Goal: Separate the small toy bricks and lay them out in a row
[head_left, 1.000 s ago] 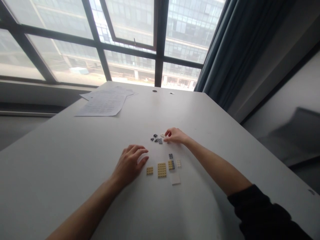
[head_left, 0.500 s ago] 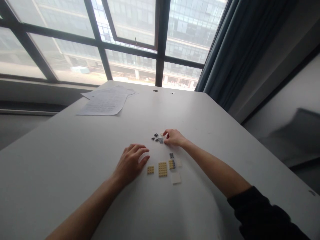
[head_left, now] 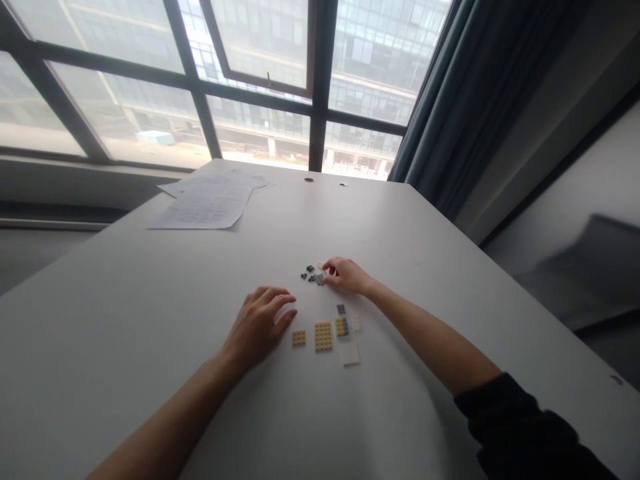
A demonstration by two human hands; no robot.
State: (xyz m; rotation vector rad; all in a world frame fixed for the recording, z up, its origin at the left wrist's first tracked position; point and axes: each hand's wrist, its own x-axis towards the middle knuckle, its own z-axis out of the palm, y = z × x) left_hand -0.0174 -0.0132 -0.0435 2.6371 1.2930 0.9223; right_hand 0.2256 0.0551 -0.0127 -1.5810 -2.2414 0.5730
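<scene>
My left hand [head_left: 263, 317] rests on the table, fingers loosely curved and thumb apart, holding nothing. Just right of its thumb lies a small tan studded plate [head_left: 299, 338], with a larger tan plate [head_left: 323, 337] beside it. A tan and dark grey piece [head_left: 341, 326] and a small dark grey plate [head_left: 341, 309] are further right. My right hand [head_left: 346, 275] is at a group of small pieces, thumb and forefinger apart, near light grey pieces [head_left: 319, 279] and a cream piece [head_left: 321, 265]. Dark pieces [head_left: 311, 268] lie left of its fingertips.
A flat white square [head_left: 349, 354] and a pale studded piece [head_left: 357, 324] lie nearer me on the white table [head_left: 165, 287]. Printed papers [head_left: 205, 203] are spread at the far left. Beyond stand a window and a blue-grey curtain [head_left: 450, 93].
The whole view has shifted slightly. Both hands keep nearly the same places and poses, and no piece has visibly been moved.
</scene>
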